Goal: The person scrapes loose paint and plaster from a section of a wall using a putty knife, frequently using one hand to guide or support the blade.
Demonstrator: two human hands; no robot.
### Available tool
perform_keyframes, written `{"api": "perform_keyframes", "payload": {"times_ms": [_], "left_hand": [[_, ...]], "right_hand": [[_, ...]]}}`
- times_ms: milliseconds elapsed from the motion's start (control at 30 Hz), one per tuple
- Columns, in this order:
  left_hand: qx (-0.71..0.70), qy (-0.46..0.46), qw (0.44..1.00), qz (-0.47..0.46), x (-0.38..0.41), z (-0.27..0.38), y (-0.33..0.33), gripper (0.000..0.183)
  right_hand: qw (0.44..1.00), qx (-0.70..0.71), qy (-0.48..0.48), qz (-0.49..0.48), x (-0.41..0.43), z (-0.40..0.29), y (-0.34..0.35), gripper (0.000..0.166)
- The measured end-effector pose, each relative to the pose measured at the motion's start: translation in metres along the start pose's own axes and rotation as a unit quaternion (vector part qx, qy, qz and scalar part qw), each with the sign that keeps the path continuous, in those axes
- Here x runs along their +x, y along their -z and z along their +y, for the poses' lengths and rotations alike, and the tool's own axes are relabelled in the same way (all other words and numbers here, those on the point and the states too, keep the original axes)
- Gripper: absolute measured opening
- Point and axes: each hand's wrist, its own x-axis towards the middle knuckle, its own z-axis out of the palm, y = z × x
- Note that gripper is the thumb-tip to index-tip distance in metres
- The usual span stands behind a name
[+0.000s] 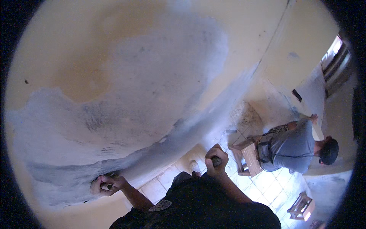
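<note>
My left hand (106, 186) is closed around a pale, hollow-ended tool handle (107, 187) at the lower left. A dark edge of that tool shows by the knuckles, against the wall; its blade is mostly hidden. In front of my body, apart from the wall, my right hand (218, 160) grips a dark, rounded handle (216, 161). What that handle belongs to is hidden by the fist. A broad patch of grey plaster (160, 71) covers much of the yellow wall (71, 31). Darker, smeared plaster (137, 159) runs along the lower part of the patch.
To the right, a co-worker (291, 146) in a grey shirt and dark cap sits on a wooden stool (248, 157), one hand on the wall. A dark rectangle (296, 95) marks that wall. Another wooden stool (302, 206) stands on the tiled floor (154, 189) at lower right.
</note>
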Motion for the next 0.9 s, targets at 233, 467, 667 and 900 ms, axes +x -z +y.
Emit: {"api": "perform_keyframes", "payload": {"times_ms": [233, 467, 667, 900], "left_hand": [[-0.052, 0.010, 0.991, -0.119, -0.034, 0.005, 0.010, 0.008], [-0.257, 0.361, 0.511, -0.737, -0.123, 0.109, 0.059, 0.034], [-0.375, 0.522, 0.018, -0.766, -0.134, 0.191, 0.095, 0.058], [-0.299, 0.567, -0.062, -0.765, -0.144, 0.262, 0.133, 0.056]], "right_hand": [[0.996, -0.010, 0.074, -0.050, 0.012, -0.031, 0.010, 0.035], [0.991, 0.066, 0.104, 0.053, 0.000, -0.063, 0.018, 0.046], [0.980, 0.106, 0.079, 0.151, -0.029, -0.090, 0.068, 0.051], [0.983, 0.098, -0.019, 0.152, -0.091, -0.133, 0.141, 0.054]]}}
